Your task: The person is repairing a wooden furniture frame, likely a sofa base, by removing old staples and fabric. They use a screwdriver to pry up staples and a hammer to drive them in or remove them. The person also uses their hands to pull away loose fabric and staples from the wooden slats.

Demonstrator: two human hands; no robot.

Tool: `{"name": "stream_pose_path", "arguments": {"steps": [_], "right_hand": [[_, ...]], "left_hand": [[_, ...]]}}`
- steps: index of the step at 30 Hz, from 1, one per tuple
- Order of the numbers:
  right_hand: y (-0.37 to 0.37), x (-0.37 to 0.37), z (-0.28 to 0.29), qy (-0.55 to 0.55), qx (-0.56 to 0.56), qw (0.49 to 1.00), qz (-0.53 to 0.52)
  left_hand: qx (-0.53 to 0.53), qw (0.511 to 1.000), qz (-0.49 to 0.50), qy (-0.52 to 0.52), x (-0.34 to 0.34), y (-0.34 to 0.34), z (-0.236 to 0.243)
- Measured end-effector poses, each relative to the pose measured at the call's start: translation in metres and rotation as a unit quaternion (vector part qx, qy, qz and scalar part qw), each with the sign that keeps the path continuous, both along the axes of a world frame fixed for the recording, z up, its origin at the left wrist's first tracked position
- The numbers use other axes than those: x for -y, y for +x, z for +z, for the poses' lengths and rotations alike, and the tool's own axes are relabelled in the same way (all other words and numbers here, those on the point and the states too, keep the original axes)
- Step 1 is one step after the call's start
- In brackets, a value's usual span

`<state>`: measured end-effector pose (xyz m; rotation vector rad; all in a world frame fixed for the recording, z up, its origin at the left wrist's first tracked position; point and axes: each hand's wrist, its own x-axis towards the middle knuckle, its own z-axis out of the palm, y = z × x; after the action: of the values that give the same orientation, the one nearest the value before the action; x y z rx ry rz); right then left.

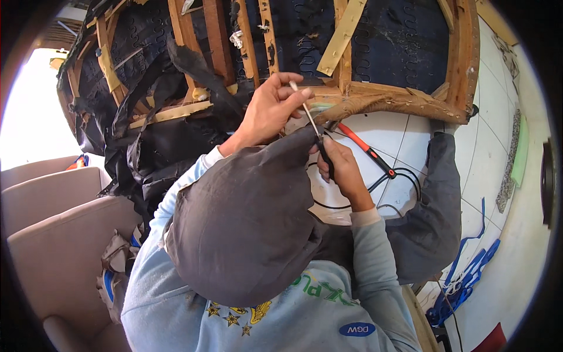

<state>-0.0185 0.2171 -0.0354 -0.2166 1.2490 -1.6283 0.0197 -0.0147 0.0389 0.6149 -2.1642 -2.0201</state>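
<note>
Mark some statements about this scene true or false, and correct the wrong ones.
1. The right hand grips a slim tool by its dark handle. True.
2. The left hand rests flat on the floor. False: the left hand is raised at the slim tool's other end.
3. Neither hand holds the orange-and-black tool. True.
4. The blue straps are tied around the wooden frame. False: the blue straps lie on the floor at the right, apart from the wooden frame.
5. Black material hangs loosely at the left part of the wooden frame. True.
</note>
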Motion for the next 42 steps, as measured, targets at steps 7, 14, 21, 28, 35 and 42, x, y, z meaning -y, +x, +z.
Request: {"name": "stream_pose_path", "arguments": {"steps": [7, 14, 21, 28, 35, 42], "right_hand": [[-0.004, -0.042, -0.024, 0.196, -0.585, 0.757, -0.217], [-0.057, -0.056, 0.0, 0.273, -0.673, 0.677, -0.115], [-0.09, -0.051, -0.002, 0.234, -0.697, 0.673, -0.081], [-0.104, -0.056, 0.008, 0.196, -0.698, 0.689, -0.013], [-0.117, -0.056, 0.021, 0.174, -0.748, 0.64, 0.022], [-0.118, -0.05, 0.039, 0.193, -0.661, 0.723, 0.062]], "left_hand": [[-0.129, 0.828, -0.069, -0.541, 0.01, -0.005, -0.009], [-0.084, 0.845, -0.059, -0.524, -0.003, 0.007, -0.034], [-0.08, 0.832, -0.094, -0.541, -0.001, 0.008, -0.041], [-0.062, 0.794, -0.149, -0.585, -0.003, 0.014, -0.033], [-0.042, 0.796, -0.167, -0.58, -0.001, 0.008, -0.022], [-0.048, 0.863, -0.12, -0.488, 0.006, 0.009, -0.019]]}}
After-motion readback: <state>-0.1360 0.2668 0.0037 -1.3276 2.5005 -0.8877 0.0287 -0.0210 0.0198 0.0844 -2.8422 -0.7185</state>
